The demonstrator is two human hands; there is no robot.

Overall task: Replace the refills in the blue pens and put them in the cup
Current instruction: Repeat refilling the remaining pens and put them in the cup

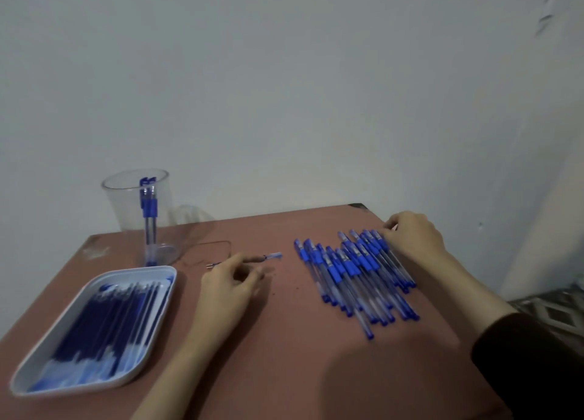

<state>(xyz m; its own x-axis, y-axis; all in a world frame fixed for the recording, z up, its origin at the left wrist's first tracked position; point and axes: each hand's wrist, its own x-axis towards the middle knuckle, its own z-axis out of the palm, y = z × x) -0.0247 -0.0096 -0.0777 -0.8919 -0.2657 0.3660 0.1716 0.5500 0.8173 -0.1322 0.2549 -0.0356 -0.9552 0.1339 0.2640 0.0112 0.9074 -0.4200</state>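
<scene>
You're just starting: few pens [148,207] in the cup [124,211], pen pile [354,277] waiting.
Your left hand [230,290] is pinching a refill [268,256]; right hand [410,236] grip unclear.

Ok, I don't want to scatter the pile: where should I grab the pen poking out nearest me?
Pinch the nearest pen by its near blue end, coming from above on your side. That end juts clear of the pile onto bare table; the far end is crowded by neighbours, so sliding it out lengthwise seems safest.
</scene>
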